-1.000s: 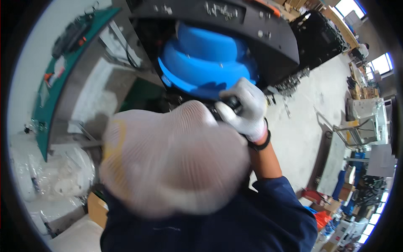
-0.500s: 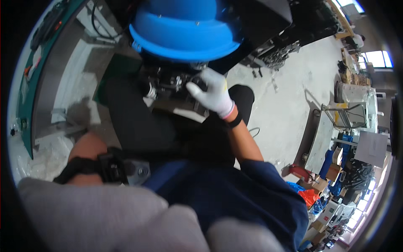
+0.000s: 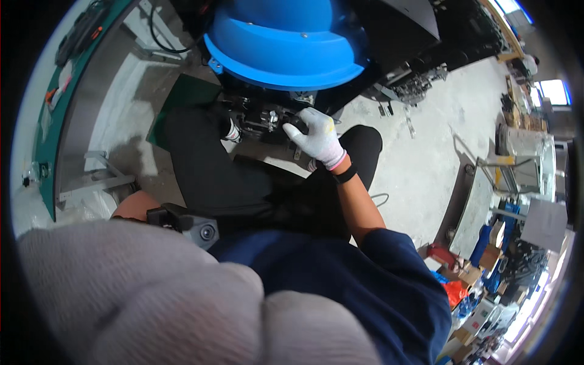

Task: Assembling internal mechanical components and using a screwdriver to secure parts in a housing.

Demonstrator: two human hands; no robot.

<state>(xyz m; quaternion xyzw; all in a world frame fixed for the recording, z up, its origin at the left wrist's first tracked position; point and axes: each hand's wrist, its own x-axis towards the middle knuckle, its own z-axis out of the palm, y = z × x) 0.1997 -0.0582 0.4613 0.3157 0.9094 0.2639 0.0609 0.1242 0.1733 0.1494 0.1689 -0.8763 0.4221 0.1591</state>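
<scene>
My right hand [image 3: 319, 139], in a white knit glove with a pink cuff, is at the metal mechanism [image 3: 267, 118] below a large blue bowl-shaped housing [image 3: 286, 55]. Its thumb and fingers curl around a small dark part there, whose shape is mostly hidden. My left hand [image 3: 152, 292], gloved in the same pale knit, is raised very close to the camera and fills the lower left. The fingers look bent and pressed together. Their tips lie outside the picture, and anything they hold is hidden.
Between my black-trousered legs [image 3: 207, 164] stands the mechanism. A green-edged workbench [image 3: 52, 140] runs along the left. Black machinery [image 3: 420, 79] extends to the upper right. Farther right are a flatbed cart [image 3: 471, 210], cardboard boxes [image 3: 490, 255] and a red object [image 3: 441, 255] on the floor.
The view has shifted, so the scene sits slightly farther right. My left hand has come higher and covers more of the lower left. My right hand stays at the mechanism.
</scene>
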